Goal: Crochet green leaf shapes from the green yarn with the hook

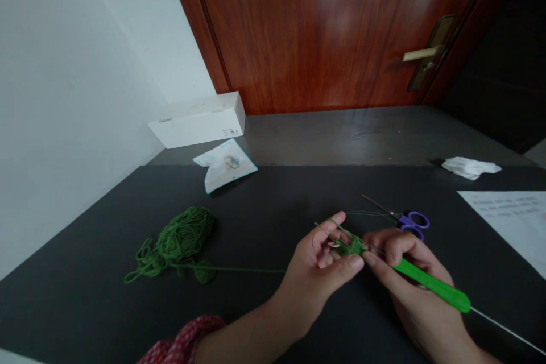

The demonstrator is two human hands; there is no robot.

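"Stitchwork like that small green piece (353, 247): where exactly is it?"

"Over the black worktop (106, 273). The left hand (313, 267) pinches it between thumb and fingers; the right hand (420, 278) holds the green-handled tool (433, 286) rather like a pen, its fingertips close to the stitches."

"How would it handle?"

"Light and soft, I'd judge, with plenty of give and little slip. Better to pinch the worked fabric than tug the loops, which could stretch. The tool looks stiff; its broad handle is the natural grip."

"And the materials?"

"Smooth, flattish handle, likely plastic, with slim metal shafts at both ends; the working tip is too small to make out. The yarn ball (183, 233) is a loose, ropy oval with loops straggling at one end, and a taut-looking strand (247, 269) runs from it toward the left hand. Beyond the right hand lie scissors (403, 219) with glossy purple rings."
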